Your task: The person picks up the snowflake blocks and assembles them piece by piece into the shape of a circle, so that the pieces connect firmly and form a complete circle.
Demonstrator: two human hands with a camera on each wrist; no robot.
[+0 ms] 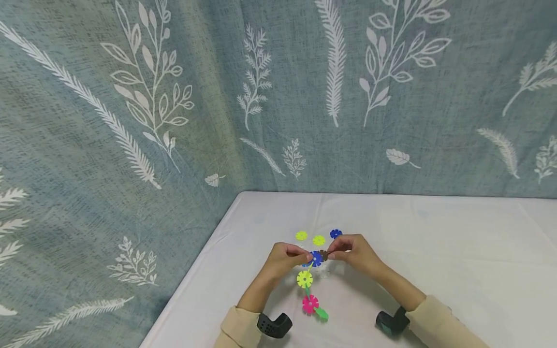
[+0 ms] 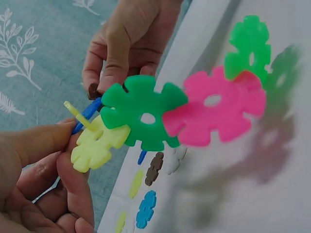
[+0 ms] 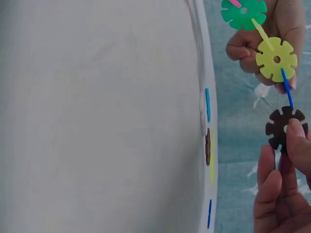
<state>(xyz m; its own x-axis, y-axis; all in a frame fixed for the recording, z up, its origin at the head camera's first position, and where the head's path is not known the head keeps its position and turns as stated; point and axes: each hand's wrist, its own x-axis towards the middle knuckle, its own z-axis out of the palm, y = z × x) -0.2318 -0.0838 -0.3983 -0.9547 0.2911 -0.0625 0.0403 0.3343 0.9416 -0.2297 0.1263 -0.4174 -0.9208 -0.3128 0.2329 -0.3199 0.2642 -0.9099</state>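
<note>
A chain of notched plastic snowflake discs hangs between my hands over the white table. My left hand (image 1: 283, 265) pinches the dark blue disc (image 1: 316, 259). Below that come a yellow disc (image 1: 304, 279), a green disc (image 2: 129, 109), a pink disc (image 2: 231, 114) and, at the free end, another green disc (image 2: 249, 41). Between thumb and fingers, my right hand (image 1: 359, 253) grips a brown disc (image 3: 278, 128). In the right wrist view the brown disc's edge meets the end of the blue one, which appears edge-on and slotted into the yellow disc.
Loose discs lie on the table beyond my hands: two yellow ones (image 1: 301, 235), a dark blue one (image 1: 336, 234), a brown one (image 2: 154, 169), a light blue one (image 2: 146, 208) and a clear one (image 1: 323, 272). Leaf-patterned cloth (image 1: 287, 96) hangs behind and to the left.
</note>
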